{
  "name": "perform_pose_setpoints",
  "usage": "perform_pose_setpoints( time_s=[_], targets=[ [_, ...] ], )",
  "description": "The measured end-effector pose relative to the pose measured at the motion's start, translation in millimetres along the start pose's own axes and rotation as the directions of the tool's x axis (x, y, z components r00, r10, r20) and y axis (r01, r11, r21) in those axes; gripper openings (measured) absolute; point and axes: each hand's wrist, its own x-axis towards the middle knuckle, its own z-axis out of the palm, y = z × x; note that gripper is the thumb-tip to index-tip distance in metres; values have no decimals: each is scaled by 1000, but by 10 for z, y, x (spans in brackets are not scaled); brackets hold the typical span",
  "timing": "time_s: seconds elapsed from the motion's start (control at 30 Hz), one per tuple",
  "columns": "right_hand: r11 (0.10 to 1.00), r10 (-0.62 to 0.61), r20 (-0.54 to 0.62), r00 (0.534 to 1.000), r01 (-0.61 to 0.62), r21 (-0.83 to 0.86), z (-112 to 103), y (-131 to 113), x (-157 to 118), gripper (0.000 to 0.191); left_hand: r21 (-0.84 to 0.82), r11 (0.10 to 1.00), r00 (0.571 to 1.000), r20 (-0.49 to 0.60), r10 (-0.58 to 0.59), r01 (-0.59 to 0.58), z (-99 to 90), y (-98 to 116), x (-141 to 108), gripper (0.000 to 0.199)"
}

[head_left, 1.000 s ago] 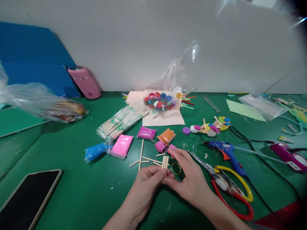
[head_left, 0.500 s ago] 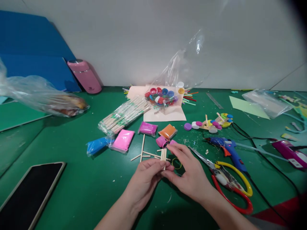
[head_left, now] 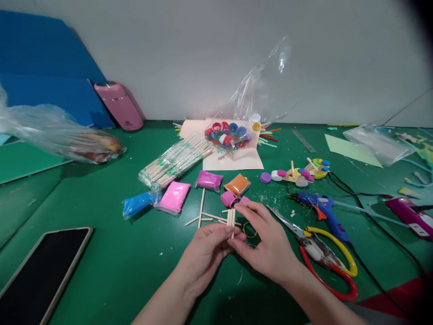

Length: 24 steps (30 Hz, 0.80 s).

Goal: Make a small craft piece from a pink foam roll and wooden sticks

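A small bundle of short wooden sticks (head_left: 231,217) stands roughly upright between my hands. My left hand (head_left: 208,248) pinches it near its lower end. Around its right side curves my right hand (head_left: 264,237), fingers bent, the index fingertip near the top and the thumb near the bottom; whether it grips the sticks is unclear. Loose sticks (head_left: 201,207) lie on the green table just beyond, beside pink caps (head_left: 228,198). A yellow rubber band (head_left: 249,230) is partly behind my right hand.
Scissors (head_left: 314,250) and a blue glue gun (head_left: 323,207) with its cable lie right. Clay packets (head_left: 174,197), bagged sticks (head_left: 177,160) and bagged bottle caps (head_left: 230,135) are farther back. A phone (head_left: 43,271) lies left; a pink bottle (head_left: 120,106) stands against the wall.
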Motion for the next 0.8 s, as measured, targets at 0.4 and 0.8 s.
perform_pose_setpoints(
  time_s=[0.4,0.8],
  targets=[
    [1000,11,-6,1000,-11,28,3,12,-11,49,19,1000,1000,-9,6,-5,32,14,-7,11],
    [997,13,3,1000,-14,72,2,20,-32,47,105,994,999,-1,43,-43,16,-13,-6,13]
  ],
)
